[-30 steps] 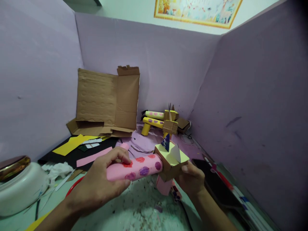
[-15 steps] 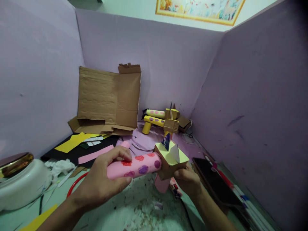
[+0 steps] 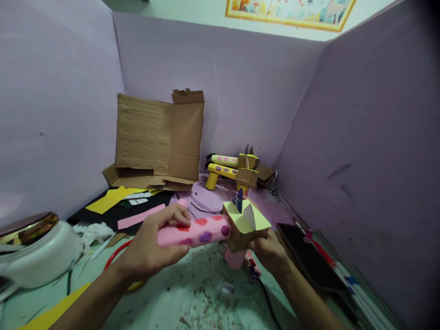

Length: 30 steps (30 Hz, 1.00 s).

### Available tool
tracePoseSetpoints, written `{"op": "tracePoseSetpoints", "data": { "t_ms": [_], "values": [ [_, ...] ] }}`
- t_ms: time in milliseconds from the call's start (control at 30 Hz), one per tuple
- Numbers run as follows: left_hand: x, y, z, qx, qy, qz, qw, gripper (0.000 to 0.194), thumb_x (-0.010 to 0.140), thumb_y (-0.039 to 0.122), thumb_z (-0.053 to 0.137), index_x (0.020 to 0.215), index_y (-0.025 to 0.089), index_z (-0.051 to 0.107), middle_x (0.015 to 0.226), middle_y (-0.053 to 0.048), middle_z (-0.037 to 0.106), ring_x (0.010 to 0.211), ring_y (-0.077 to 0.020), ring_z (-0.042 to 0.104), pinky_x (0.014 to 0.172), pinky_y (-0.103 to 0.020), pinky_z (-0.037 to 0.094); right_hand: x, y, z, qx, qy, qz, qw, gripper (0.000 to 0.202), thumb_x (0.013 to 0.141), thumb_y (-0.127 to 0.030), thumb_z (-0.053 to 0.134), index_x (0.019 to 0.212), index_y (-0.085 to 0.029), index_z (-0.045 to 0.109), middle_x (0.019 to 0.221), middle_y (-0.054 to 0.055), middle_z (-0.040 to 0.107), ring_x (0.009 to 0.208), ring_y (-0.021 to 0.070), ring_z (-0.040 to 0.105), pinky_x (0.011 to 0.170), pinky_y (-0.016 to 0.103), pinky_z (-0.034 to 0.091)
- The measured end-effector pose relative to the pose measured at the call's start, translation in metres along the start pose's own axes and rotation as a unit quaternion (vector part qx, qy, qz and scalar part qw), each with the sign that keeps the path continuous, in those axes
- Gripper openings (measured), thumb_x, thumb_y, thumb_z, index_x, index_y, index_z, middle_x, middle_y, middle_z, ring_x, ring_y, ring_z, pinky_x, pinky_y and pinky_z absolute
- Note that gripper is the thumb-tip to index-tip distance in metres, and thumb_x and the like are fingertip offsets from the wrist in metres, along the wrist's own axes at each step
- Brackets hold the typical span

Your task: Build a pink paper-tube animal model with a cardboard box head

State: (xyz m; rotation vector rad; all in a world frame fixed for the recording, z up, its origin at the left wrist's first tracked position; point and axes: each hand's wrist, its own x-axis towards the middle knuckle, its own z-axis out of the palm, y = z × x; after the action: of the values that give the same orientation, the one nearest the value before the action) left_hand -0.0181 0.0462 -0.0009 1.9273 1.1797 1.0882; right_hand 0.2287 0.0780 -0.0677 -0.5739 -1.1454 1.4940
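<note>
Between my hands is a paper animal figure (image 3: 195,233): a pink tube body with red and purple spots, joined to a small cardboard box head (image 3: 245,224). Pale yellow paper covers the top of the head, and a dark blue ear (image 3: 238,200) and a whitish ear (image 3: 250,217) stand on it. A pink leg (image 3: 235,257) hangs below. My left hand (image 3: 151,240) is wrapped round the rear of the tube. At the head's lower right side, my right hand (image 3: 270,250) grips the box, its fingertips partly hidden behind it.
Two yellow paper animal figures (image 3: 222,171) stand at the back. An opened cardboard box (image 3: 144,137) leans on the rear panel. Left are yellow paper (image 3: 106,200), a pink strip (image 3: 140,217) and a white pot-like container (image 3: 44,256). A black tray-like object (image 3: 305,256) and markers (image 3: 360,284) lie right.
The whole view has shifted slightly, so the surroundings appear a little farther right. Both hands keep the same hold on the pink figure.
</note>
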Motion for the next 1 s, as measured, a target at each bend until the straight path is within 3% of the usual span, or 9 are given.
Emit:
{"op": "tracePoseSetpoints", "data": {
  "t_ms": [233, 400, 567, 700, 900, 1000],
  "values": [
    [0.008, -0.008, -0.016, 0.013, -0.081, -0.015, 0.997, 0.031, 0.063, 0.031, 0.069, 0.092, 0.022, 0.062, 0.102, -0.005, 0.062, 0.101, -0.025, 0.055, 0.089, -0.034, 0.04, -0.001, 0.002, -0.002, -0.036, 0.018, -0.039, 0.998, 0.084, 0.051, -0.012, 0.069, 0.129, -0.027, 0.04, 0.104, 0.002, 0.065, 0.087, 0.0229, 0.06, 0.073, 0.032, 0.048],
    [0.007, -0.009, -0.02, 0.065, -0.077, -0.032, 0.994, 0.036, 0.064, 0.035, 0.072, 0.099, 0.026, 0.068, 0.108, -0.002, 0.066, 0.105, -0.0253, 0.056, 0.093, -0.034, 0.039, -0.001, -0.005, 0.002, -0.051, 0.025, -0.03, 0.998, 0.089, 0.047, -0.012, 0.072, 0.128, -0.027, 0.039, 0.1, 0.001, 0.066, 0.086, 0.0219, 0.06, 0.069, 0.029, 0.047],
    [0.005, -0.006, -0.014, 0.048, -0.077, -0.013, 0.996, 0.036, 0.068, 0.031, 0.07, 0.104, 0.027, 0.068, 0.106, -0.001, 0.069, 0.1, -0.0214, 0.06, 0.089, -0.03, 0.042, 0.0, -0.01, 0.01, -0.022, 0.038, -0.014, 0.999, 0.079, 0.045, -0.01, 0.068, 0.12, -0.028, 0.048, 0.106, 0.003, 0.066, 0.091, 0.0274, 0.06, 0.077, 0.039, 0.047],
    [0.004, -0.009, -0.009, 0.035, -0.073, -0.013, 0.997, 0.034, 0.068, 0.026, 0.069, 0.102, 0.022, 0.069, 0.102, -0.003, 0.069, 0.092, -0.0196, 0.062, 0.085, -0.029, 0.045, 0.0, -0.013, 0.012, 0.007, 0.055, 0.008, 0.998, 0.066, 0.044, -0.007, 0.057, 0.107, -0.027, 0.058, 0.099, 0.003, 0.069, 0.096, 0.0322, 0.06, 0.085, 0.049, 0.044],
    [0.005, -0.017, -0.001, 0.022, -0.067, -0.003, 0.997, 0.035, 0.067, 0.023, 0.069, 0.102, 0.017, 0.068, 0.103, -0.005, 0.069, 0.095, -0.0205, 0.062, 0.085, -0.031, 0.046, -0.001, -0.013, 0.004, -0.021, 0.068, 0.021, 0.997, 0.043, 0.044, -0.009, 0.054, 0.081, -0.025, 0.066, 0.077, 0.002, 0.072, 0.078, 0.0291, 0.063, 0.078, 0.047, 0.048],
    [0.004, -0.018, -0.001, 0.017, -0.062, 0.014, 0.998, 0.035, 0.067, 0.021, 0.068, 0.102, 0.018, 0.068, 0.102, -0.005, 0.07, 0.094, -0.0202, 0.062, 0.084, -0.032, 0.046, -0.002, -0.014, 0.005, -0.034, 0.067, 0.012, 0.997, 0.046, 0.044, -0.009, 0.056, 0.086, -0.025, 0.066, 0.076, 0.002, 0.071, 0.076, 0.028, 0.064, 0.073, 0.045, 0.05]
  ]
}}
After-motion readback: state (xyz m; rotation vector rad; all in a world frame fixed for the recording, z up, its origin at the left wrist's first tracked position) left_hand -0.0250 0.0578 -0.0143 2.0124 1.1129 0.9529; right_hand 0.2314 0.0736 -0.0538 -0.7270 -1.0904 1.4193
